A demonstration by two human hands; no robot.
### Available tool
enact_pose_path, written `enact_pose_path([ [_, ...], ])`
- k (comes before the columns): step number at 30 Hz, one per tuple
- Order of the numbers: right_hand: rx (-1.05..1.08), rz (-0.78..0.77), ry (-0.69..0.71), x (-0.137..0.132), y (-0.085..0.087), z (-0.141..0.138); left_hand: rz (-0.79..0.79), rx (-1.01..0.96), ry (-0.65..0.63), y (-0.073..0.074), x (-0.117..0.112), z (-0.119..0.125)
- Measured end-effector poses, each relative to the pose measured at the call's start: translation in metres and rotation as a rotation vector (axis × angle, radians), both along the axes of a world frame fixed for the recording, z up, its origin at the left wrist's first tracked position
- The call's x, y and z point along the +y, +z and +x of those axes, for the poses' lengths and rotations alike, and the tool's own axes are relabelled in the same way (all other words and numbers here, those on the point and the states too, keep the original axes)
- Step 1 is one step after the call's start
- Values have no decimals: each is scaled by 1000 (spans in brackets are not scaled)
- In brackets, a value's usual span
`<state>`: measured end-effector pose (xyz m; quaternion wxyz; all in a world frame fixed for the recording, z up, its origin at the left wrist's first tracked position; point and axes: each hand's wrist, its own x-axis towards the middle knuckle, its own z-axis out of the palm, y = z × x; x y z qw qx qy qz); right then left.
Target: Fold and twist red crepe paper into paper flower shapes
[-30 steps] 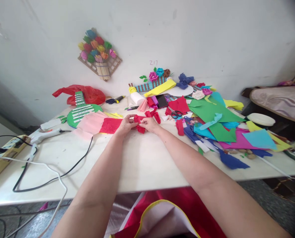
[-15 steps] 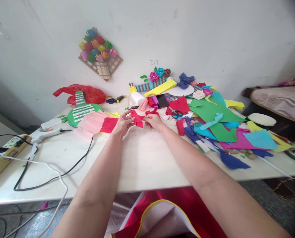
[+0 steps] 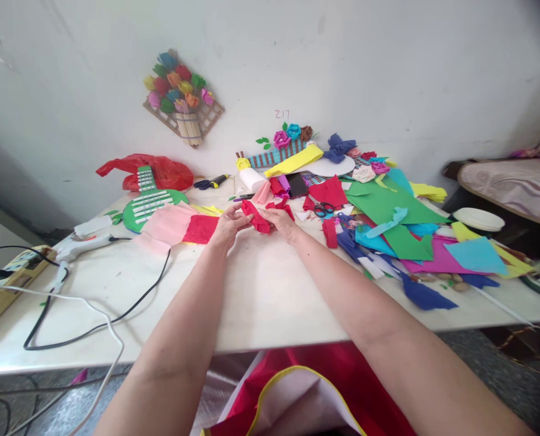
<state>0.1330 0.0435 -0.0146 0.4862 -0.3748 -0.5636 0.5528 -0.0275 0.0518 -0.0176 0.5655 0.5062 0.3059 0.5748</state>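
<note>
Between my two hands, just above the table, is a small red crepe paper piece (image 3: 257, 219). My left hand (image 3: 229, 225) pinches its left side with bent fingers. On the other side my right hand (image 3: 279, 221) grips it, thumb on top; its fingertips are partly hidden by the paper. Left of my left hand lies a flat red crepe paper sheet (image 3: 201, 229), beside a pale pink crepe sheet (image 3: 163, 227). Behind my right hand are more red paper scraps (image 3: 284, 209). Scissors (image 3: 323, 209) lie to the right, by a red sheet (image 3: 332, 192).
A glue gun (image 3: 86, 247) with a black cable (image 3: 129, 310) lies at the left near a power strip (image 3: 22, 272). A green guitar-shaped cutout (image 3: 161, 203) sits behind. Coloured paper sheets (image 3: 401, 203) pile up at the right. Pliers (image 3: 218, 181) rest near the wall.
My right hand has shifted slightly left, closer to my left hand, and its fingers have closed further over the red crepe paper. The paper is now turned and more bunched.
</note>
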Motion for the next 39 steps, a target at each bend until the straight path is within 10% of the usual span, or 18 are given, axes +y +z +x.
enact_pose_path([
  [28,54,-155,31,1,2,1,-9,167,132,5,-6,8],
  [39,-15,-113,89,3,3,6,-73,238,-50,4,-5,-7],
])
